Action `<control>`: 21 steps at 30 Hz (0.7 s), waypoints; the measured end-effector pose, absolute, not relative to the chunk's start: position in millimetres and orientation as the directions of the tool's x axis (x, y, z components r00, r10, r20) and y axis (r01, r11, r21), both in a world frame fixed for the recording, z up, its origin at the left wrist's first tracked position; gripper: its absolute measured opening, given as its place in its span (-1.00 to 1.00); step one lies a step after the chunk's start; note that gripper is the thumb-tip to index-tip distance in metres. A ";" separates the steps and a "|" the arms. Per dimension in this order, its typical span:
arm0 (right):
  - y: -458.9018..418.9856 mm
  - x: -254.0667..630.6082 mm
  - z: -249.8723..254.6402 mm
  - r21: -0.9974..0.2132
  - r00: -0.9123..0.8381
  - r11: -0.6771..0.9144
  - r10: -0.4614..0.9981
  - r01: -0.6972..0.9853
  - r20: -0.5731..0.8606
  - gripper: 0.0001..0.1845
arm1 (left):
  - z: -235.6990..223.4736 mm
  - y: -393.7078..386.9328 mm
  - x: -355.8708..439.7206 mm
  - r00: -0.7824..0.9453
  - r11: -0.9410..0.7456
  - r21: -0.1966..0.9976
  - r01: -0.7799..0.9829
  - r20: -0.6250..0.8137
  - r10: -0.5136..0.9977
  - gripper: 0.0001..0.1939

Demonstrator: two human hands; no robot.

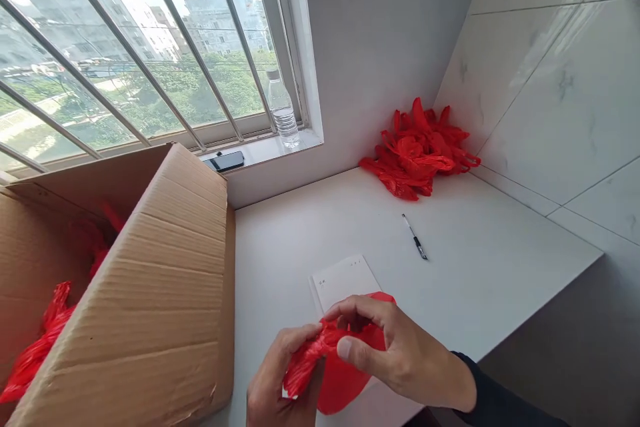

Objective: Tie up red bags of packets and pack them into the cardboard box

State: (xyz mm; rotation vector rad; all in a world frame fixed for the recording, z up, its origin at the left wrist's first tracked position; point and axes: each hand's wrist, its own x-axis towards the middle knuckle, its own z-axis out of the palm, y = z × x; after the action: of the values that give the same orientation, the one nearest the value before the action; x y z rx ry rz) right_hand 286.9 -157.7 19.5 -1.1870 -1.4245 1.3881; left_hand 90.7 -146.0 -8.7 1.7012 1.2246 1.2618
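Observation:
A red plastic bag [345,383] is held low in front of me, above the near part of the white table [300,227]. My left hand [273,370] is closed around its bunched, twisted end. From the right, my right hand [405,347] curls over the same bag, its thumb and fingers closed on the gathered middle. A loose flat part of the bag hangs below my right hand. Behind the bag lies a white notepad [345,280] with small handwriting, partly covered by the bag and my hands.
An open cardboard box [165,280] stands at left with more red bags [37,347] inside. A heap of red bags [420,147] lies in the back corner. A pen [415,237] rests on the table; a phone [225,161] and water bottle [283,110] are on the windowsill.

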 end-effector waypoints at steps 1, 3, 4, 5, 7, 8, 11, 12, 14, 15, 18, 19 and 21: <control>-158.5 287.0 18.9 -0.993 -0.239 -0.035 0.969 0.117 -0.063 -0.63 | -7.4 -146.1 89.6 0.084 -0.288 0.913 0.287 0.276 0.957 -0.85; -159.5 289.2 17.7 -0.985 -0.223 -0.019 0.973 0.171 -0.057 -0.62 | -5.2 -145.4 86.5 0.073 -0.209 0.934 0.290 0.196 0.978 -0.79; -159.6 291.4 16.9 -0.982 -0.201 -0.017 0.978 0.186 -0.055 -0.66 | -4.7 -144.6 84.4 0.068 -0.158 0.944 0.288 0.144 0.987 -0.75; -159.7 294.5 15.9 -0.981 -0.169 -0.025 0.984 0.190 -0.058 -0.70 | -4.6 -143.5 81.8 0.062 -0.100 0.954 0.283 0.085 0.994 -0.71; -159.9 302.1 12.7 -0.985 -0.104 -0.078 0.990 0.153 -0.094 -0.69 | -5.6 -141.5 75.8 0.024 0.027 0.966 0.258 -0.034 0.999 -0.62; -160.3 306.0 10.7 -0.987 -0.072 -0.110 0.990 0.115 -0.118 -0.65 | -6.3 -141.1 72.9 -0.007 0.089 0.970 0.228 -0.090 0.996 -0.58; -164.3 314.9 4.0 -0.988 0.021 -0.157 0.987 0.008 -0.157 -0.60 | -5.8 -145.4 68.6 -0.090 0.242 0.969 0.053 -0.237 0.967 -0.54; -166.9 316.3 2.2 -0.989 0.044 -0.149 0.988 -0.010 -0.149 -0.62 | -3.9 -148.8 69.5 -0.101 0.272 0.962 -0.017 -0.273 0.957 -0.54; -173.9 316.6 -0.3 -0.992 0.066 -0.121 0.990 -0.026 -0.123 -0.69 | 2.6 -157.0 74.7 -0.117 0.290 0.948 -0.127 -0.305 0.945 -0.56; -178.1 315.7 -0.7 -0.994 0.066 -0.107 0.992 -0.030 -0.109 -0.71 | 6.7 -161.0 78.4 -0.127 0.286 0.945 -0.159 -0.307 0.943 -0.59; -190.3 311.0 1.1 -0.996 0.115 -0.074 0.990 -0.042 -0.079 -0.73 | 17.5 -169.7 88.2 -0.121 0.230 0.961 -0.152 -0.249 0.961 -0.65; -193.4 309.6 2.5 -0.997 0.145 -0.070 0.987 -0.037 -0.074 -0.73 | 19.4 -171.2 89.5 -0.118 0.180 0.979 -0.095 -0.191 0.975 -0.65; -197.6 308.6 5.0 -0.998 0.179 -0.058 0.982 -0.017 -0.061 -0.76 | 20.8 -172.8 88.1 -0.135 0.039 0.989 0.146 -0.019 0.991 -0.65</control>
State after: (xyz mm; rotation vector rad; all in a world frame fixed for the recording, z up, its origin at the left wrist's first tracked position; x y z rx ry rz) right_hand 308.6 -197.6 5.0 -1.3239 -1.0373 1.1228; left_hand 88.1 -172.8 20.8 1.2296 1.4329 1.2113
